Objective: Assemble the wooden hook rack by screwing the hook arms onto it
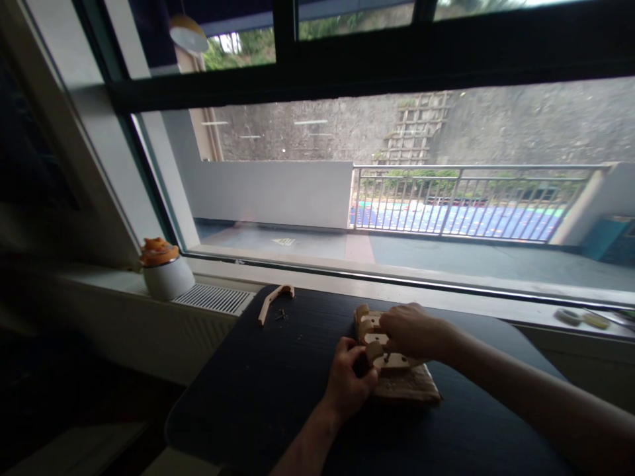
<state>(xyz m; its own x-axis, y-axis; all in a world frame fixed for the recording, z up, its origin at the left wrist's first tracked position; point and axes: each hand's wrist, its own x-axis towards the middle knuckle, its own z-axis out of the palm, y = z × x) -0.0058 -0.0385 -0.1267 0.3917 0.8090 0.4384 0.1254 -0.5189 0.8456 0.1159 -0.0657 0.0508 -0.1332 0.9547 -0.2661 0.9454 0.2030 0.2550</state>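
Note:
A rough-edged wooden board point(407, 387) lies on the dark table, with several pale wooden hooks lying side by side across it. My left hand point(350, 377) is closed on the curved end of the nearest wooden hook point(376, 354), thumb and fingers around its left side. Over the hooks, my right hand point(411, 330) is curled with its fingers pointing down. What it holds, if anything, is hidden by the hand. A small dark screw seems to stand in the nearest hook, just below my right fingers. Dark holes show in the hooks.
On the table's point(238, 383) far left lies another wooden hook point(272, 304), with a few small screws point(281, 314) beside it. A white pot with an orange top point(169, 271) stands on the left sill. Rolls of tape point(568, 317) lie on the right sill. A large window rises behind the table.

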